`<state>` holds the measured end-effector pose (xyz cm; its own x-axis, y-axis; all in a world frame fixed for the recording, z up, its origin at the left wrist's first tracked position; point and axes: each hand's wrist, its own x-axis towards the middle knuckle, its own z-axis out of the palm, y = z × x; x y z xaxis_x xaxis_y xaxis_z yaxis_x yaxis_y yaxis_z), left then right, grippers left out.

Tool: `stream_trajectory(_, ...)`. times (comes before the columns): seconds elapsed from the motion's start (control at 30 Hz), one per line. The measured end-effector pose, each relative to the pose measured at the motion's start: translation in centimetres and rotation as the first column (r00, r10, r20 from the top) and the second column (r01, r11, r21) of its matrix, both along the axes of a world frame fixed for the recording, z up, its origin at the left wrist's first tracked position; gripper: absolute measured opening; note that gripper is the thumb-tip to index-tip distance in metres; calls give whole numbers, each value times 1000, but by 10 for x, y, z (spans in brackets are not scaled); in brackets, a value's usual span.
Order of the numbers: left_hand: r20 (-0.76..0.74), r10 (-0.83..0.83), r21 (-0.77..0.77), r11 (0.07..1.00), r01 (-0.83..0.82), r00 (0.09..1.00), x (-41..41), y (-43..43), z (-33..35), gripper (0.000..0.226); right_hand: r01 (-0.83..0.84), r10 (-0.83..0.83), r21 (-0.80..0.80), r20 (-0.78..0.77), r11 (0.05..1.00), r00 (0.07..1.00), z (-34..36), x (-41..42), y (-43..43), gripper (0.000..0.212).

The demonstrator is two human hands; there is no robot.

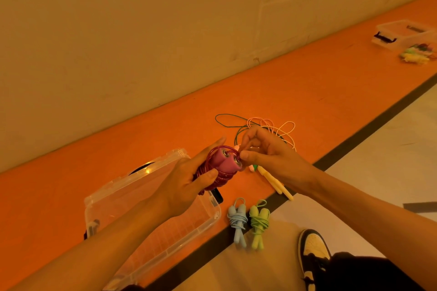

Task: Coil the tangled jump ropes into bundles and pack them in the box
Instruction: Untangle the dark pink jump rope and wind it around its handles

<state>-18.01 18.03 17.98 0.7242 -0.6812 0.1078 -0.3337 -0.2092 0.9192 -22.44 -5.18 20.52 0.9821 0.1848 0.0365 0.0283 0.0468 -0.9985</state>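
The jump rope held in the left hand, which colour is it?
Pink handles with a dark red cord, on the rope in the left hand; head view.

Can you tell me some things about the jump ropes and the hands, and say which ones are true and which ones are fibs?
1. The left hand holds the pink jump rope, whose cord is wound around its two handles. True.
2. The clear box beside the person already has the blue rope in it. False: the blue bundle lies on the floor outside the box, and no rope shows inside.
3. The green bundle lies right next to the blue one. True.
4. Every rope is coiled. False: loose cords are spread out on the orange floor behind the hands.
5. The right hand is resting flat on the floor. False: its fingers pinch at the end of the pink rope.
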Motion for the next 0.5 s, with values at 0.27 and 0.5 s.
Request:
stream_trajectory(0.27,33,35,9,999,-35,999,2,-3,1,63,233,-236,74,31,970,971,-5,-8,10,27)
stream_trajectory(0.5,0,27,-24,999,-27,1000,0,-6,6,63,260,-264,47,129,964,956,-3,-10,10,22)
